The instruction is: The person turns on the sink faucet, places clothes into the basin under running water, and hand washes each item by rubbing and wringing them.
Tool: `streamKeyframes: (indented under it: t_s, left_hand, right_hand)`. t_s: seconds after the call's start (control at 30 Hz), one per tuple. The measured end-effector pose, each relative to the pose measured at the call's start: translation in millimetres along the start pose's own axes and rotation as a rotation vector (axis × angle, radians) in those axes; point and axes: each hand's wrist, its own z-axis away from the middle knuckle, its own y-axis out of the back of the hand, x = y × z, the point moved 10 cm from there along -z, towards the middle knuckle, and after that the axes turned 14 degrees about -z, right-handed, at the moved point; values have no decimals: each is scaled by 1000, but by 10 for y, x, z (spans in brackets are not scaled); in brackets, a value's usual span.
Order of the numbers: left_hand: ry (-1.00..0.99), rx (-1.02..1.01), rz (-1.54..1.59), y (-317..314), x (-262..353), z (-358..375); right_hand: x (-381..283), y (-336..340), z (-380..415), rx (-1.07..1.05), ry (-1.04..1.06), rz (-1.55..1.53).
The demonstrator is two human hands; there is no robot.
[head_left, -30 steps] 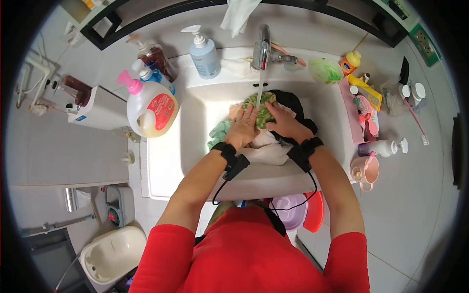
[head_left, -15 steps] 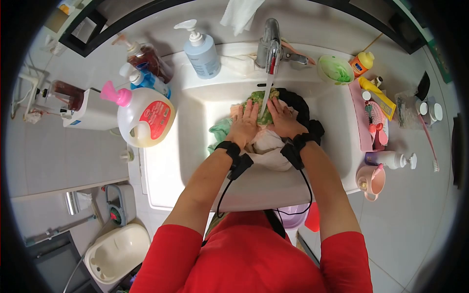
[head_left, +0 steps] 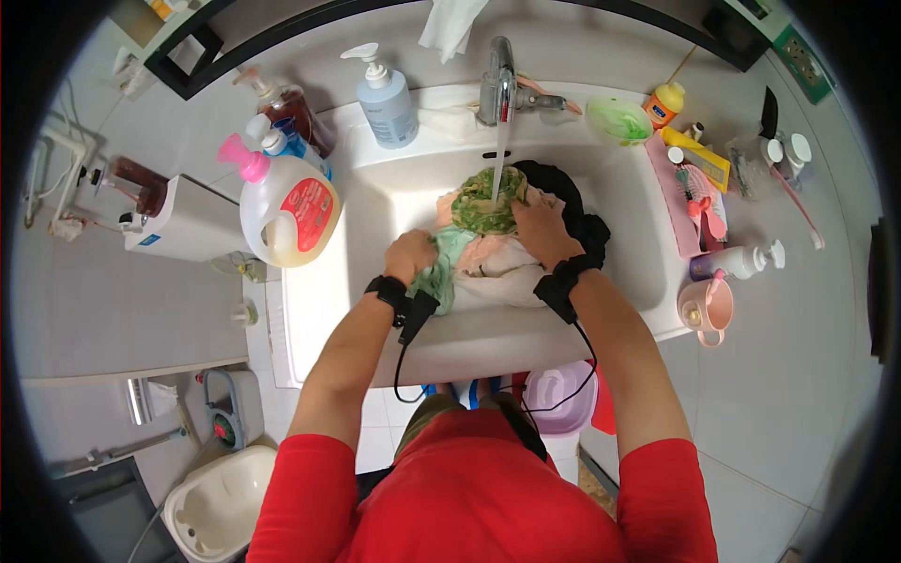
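In the sink (head_left: 364,220), a mint-green cloth (head_left: 456,246) is stretching in a loose strip, its long axis slanting from beside the patterned green cloth (head_left: 481,208) toward the near wall, with its lower end pointing back at the person. The left hand (head_left: 410,255) is curling closed on the strip's left edge, so most of that cloth is lying to the hand's right. The patterned cloth is sitting in a rounded bundle, showing no clear long axis, while water (head_left: 500,159) is running onto it from the faucet (head_left: 500,80). The right hand (head_left: 544,228) is pressing at the bundle's right side, fingers bending downward; whether they are gripping fabric, I cannot tell. Black cloth (head_left: 589,233) is lying beyond that hand, pale cloth (head_left: 507,286) nearer the person.
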Motion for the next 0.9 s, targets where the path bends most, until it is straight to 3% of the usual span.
streamKeyframes:
  t_s: [0.03,0.07,0.1,0.13,0.2,0.23,0.3,0.33,0.4,0.47,0.53,0.57,0.63,0.67,0.7,0.73,0.77,0.8,0.87,0.9]
  left_hand:
    - [-17,14,86,169,66,67]
    - [-18,20,87,307,116,111]
    - [-74,116,187,522,204,149]
    - [-131,213,286,745,286,201]
    - [-219,252,381,1097,483,344]
    - [-301,281,479,1287,618,441]
    - [-368,247,634,1588,859,633]
    - [-430,206,786,1677,966,694]
    - [-489,232,827,1790,1059,701]
    - [-546,251,870,1842,1045,671]
    - [-383,324,822,1709,733,461]
    - [-385,322,825,1624,650,399]
    - [-153,105,829,1133,405,195]
    - [-155,99,830,984,396,159]
    - [-152,236,682,933,350,167]
    - [-148,371,531,891,324,183]
    - [-380,348,501,789,497,183]
    - [-381,342,504,815,557,270]
    - [-551,140,-215,540,1013,413]
    - [-488,140,-206,69,936,14]
  right_hand:
    - [38,23,40,2,0,4]
    - [113,-29,79,-128,-67,-123]
    - [140,-90,138,-257,-134,-253]
    - [102,-28,184,-249,-134,-251]
    - [-98,303,260,-30,15,-521]
    - [-137,281,234,-24,15,-516]
    - [-258,571,172,340,151,-709]
    - [-267,608,139,342,153,-706]
    - [-49,641,56,327,-113,-1201]
    - [116,840,82,367,-127,-1206]
    - [360,954,150,402,-207,-1214]
    - [313,1148,284,400,-293,-1040]
    - [333,1080,298,347,-304,-890]
    - [344,1016,290,297,-311,-744]
    - [388,888,284,297,-317,-741]
    - [300,711,228,251,-188,-734]
    - [202,534,191,204,-59,-727]
    - [212,361,181,201,-64,-725]
    - [-3,58,122,116,99,-401]
    - [-34,60,82,112,97,-402]
